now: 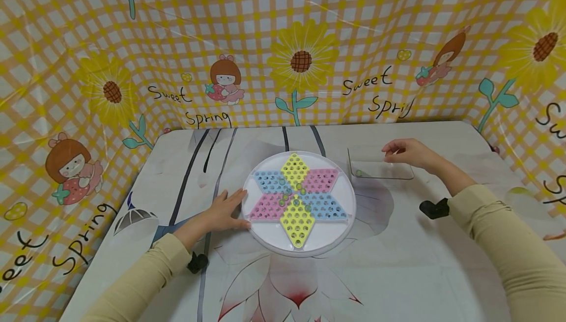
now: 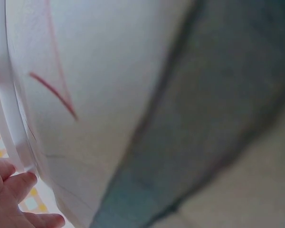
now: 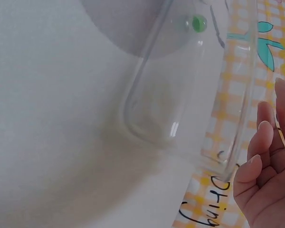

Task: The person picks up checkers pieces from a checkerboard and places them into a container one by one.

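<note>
Left hand (image 1: 223,212) spread, empty, at the Chinese checkers board's (image 1: 267,233) nine o'clock; right hand (image 1: 411,152) half-curled by the clear box (image 1: 382,178) at two, can't tell if loaded. Bumping the board could pop marbles (image 1: 308,208) loose.

Smooth plastic board (image 1: 267,234), glossy plastic box (image 1: 381,173)

White flower-printed tabletop (image 1: 398,263), round star-patterned game board (image 1: 268,231), clear box (image 1: 380,178) beside it.

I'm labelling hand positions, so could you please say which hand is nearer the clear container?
The right. The right hand is by the clear container's right end; the left hand is farther away, at the game board's left rim.
</note>
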{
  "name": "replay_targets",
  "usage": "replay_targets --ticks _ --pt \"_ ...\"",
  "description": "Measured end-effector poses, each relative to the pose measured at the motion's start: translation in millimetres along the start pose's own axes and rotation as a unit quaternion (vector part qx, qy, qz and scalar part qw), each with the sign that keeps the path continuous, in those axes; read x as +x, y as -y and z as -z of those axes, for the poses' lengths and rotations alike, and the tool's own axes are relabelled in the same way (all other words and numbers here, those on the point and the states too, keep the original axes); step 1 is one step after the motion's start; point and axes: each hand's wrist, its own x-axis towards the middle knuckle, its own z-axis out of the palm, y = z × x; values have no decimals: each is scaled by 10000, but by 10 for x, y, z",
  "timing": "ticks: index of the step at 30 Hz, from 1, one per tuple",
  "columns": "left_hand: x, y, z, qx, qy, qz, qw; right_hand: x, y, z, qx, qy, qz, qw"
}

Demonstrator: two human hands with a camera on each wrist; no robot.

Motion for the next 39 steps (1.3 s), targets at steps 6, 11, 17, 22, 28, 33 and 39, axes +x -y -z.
replay_targets --ticks 6,11,17,22,28,33,39 --pt "6 0 -2 -38 12 58 10000 17 200 -10 -95 -3 93 9999" --pt "4 4 -11 -21 11 54 10000 27 429 -90 -120 30 170 9998" --pt "-10 2 -8 -11 28 46 10000 42 697 -248 -105 -41 373 9992" --pt "-15 -5 -1 23 27 50 10000 62 872 -422 -125 16 826 9965" --pt "-18 -30 6 30 1 -24 10000 74 1035 -631 -249 108 1207 9923" --pt "-23 -38 12 32 -12 -89 10000 74 1131 -797 -304 157 1725 9844" --pt "-27 -24 7 74 -29 -80 9999 85 1174 -1029 -245 470 1760 9830"
